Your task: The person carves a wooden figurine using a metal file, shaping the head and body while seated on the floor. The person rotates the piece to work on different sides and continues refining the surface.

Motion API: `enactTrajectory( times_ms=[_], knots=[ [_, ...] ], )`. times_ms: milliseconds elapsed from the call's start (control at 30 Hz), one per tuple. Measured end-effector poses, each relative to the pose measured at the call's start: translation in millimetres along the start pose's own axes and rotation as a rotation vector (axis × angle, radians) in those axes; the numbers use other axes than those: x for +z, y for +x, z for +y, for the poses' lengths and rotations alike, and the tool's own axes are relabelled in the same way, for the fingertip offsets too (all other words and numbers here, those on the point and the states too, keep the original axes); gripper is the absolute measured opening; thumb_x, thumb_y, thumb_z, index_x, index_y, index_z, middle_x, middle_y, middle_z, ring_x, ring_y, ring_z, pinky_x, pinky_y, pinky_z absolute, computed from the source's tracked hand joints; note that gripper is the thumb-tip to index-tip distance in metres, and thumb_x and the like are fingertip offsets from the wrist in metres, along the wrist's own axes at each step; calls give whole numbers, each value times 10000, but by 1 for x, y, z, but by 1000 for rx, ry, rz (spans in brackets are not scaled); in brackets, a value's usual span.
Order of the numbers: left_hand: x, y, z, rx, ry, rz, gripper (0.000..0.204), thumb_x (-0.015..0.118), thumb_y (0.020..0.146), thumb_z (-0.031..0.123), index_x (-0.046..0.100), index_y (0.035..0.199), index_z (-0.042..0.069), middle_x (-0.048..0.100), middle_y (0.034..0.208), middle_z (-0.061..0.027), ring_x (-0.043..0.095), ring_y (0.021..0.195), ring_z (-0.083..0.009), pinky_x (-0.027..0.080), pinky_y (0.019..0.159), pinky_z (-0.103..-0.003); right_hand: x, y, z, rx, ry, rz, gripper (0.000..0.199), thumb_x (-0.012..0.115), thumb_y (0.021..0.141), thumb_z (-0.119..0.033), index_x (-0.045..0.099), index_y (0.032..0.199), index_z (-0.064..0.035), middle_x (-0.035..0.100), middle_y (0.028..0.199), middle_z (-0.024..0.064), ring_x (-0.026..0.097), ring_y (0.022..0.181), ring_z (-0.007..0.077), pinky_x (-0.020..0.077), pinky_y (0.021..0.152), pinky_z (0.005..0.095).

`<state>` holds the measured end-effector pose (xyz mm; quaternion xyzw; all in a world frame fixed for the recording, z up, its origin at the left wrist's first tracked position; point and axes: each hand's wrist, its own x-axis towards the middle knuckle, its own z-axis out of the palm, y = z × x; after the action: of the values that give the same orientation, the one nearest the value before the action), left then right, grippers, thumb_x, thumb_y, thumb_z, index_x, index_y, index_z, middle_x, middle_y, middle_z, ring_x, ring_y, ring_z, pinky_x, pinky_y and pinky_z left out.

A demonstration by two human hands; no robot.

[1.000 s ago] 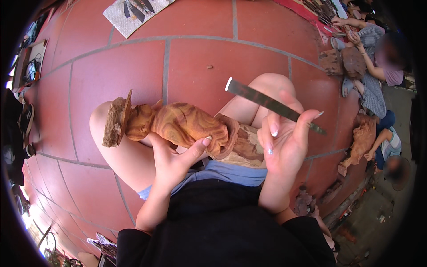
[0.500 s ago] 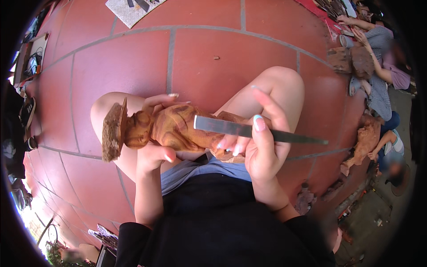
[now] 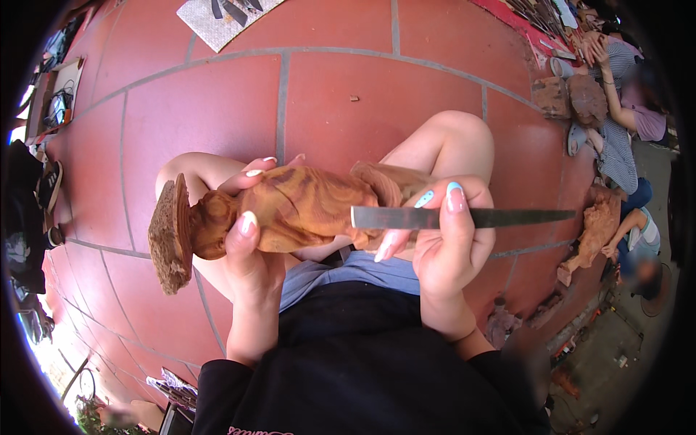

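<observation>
A carved reddish-brown wooden figure [image 3: 304, 206] lies across above my lap, its rough bark-edged end to the left. My left hand [image 3: 250, 264] grips it near that end, thumb on the near side and fingertips over the far side. In my right hand [image 3: 453, 246] a flat dark metal chisel [image 3: 522, 218] is pinched between thumb and fingers. The chisel's squared bright end points left, in front of the figure's right part, and its narrow end points right. Some right fingers are behind the chisel by the figure; whether they also support the wood I cannot tell.
Red floor tiles [image 3: 348, 116] surround my crossed bare legs, with a small wood chip [image 3: 354, 98] beyond them. Flat dark tools lie on a pale mat [image 3: 217, 25] at the far side. At the right, other people sit near wood blocks [image 3: 587, 100] and a carved piece [image 3: 594, 232].
The chisel has shifted right and levelled out. My right forefinger, stretched out before, is now bent against it. The figure has turned a little, its bark end now lower left.
</observation>
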<state>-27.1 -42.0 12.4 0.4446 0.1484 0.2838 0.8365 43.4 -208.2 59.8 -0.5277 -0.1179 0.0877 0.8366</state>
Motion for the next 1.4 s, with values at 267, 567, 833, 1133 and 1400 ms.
enactTrajectory(
  times_ms=[267, 567, 833, 1133, 1400],
  knots=[
    [4, -16, -14, -104, 137, -80, 790, 629, 833, 571, 402, 1327, -2, 467, 1324, -288, 472, 1247, -376, 367, 1067, -503, -6, 6, 18, 8, -151, 7, 210, 436, 1008, -115, 560, 1074, 41, 649, 768, 127, 626, 627, 116, 452, 501, 196],
    [-16, -20, -16, -106, 166, -329, 978, 881, 613, 430, 368, 1334, 12, 446, 1363, -265, 442, 1290, -340, 364, 1078, -457, -3, -8, 18, 46, -93, -5, 150, 611, 888, 38, 514, 1002, 20, 630, 792, 93, 593, 622, 61, 458, 507, 178],
    [-10, -24, -13, -138, 201, -266, 867, 851, 685, 306, 368, 1336, -4, 460, 1349, -260, 449, 1282, -344, 357, 1081, -453, -3, -13, 26, -50, -259, -141, 221, 670, 828, 65, 486, 911, -24, 610, 683, 36, 528, 552, 4, 378, 471, 152],
    [-6, -22, -19, -146, 173, -136, 897, 835, 662, 359, 379, 1335, -19, 477, 1313, -300, 493, 1234, -351, 392, 1051, -457, -9, -11, 35, -183, -328, -154, 226, 677, 811, 66, 471, 861, -13, 618, 662, 95, 543, 505, 74, 423, 453, 221],
    [-7, -22, -22, -185, 155, -62, 894, 807, 660, 385, 382, 1324, -35, 498, 1296, -294, 508, 1217, -339, 392, 1056, -434, -10, -5, 40, -302, -478, -248, 257, 715, 767, 56, 503, 864, -52, 618, 677, 89, 609, 505, 181, 452, 440, 283]
  ],
)
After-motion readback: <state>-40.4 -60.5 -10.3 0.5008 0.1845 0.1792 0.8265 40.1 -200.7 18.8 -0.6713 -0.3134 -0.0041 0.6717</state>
